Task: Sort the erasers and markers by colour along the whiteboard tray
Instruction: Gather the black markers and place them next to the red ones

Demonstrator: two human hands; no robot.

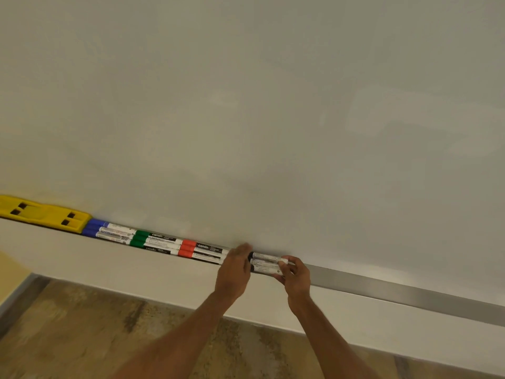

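Black markers (266, 263) are bracketed by two bare hands on the metal tray (382, 289) beneath a blank whiteboard (273, 105). The left hand (235, 272) is held open, fingers extended together, its fingertips laid against the cap ends of the black markers. The right hand (296, 276) is curled around their opposite ends, fingers and thumb closed on the barrels in a grasp; three barrels can be made out stacked between the two hands, lying on the tray against the board.

Beyond the left hand, away from the right, the rest of the row is laid end to end along the tray: red markers (200, 250) just beside the hand, their far ends hidden behind it, then green markers (153, 240), then blue markers (109, 231), each colour grouped together. Touching the blue caps at the far end, a yellow eraser (43, 213) is seen running out of view.

On the other side of the right hand, a bare stretch of tray is seen. Below both forearms, a pale ledge and a mottled brown floor (109, 337) are visible
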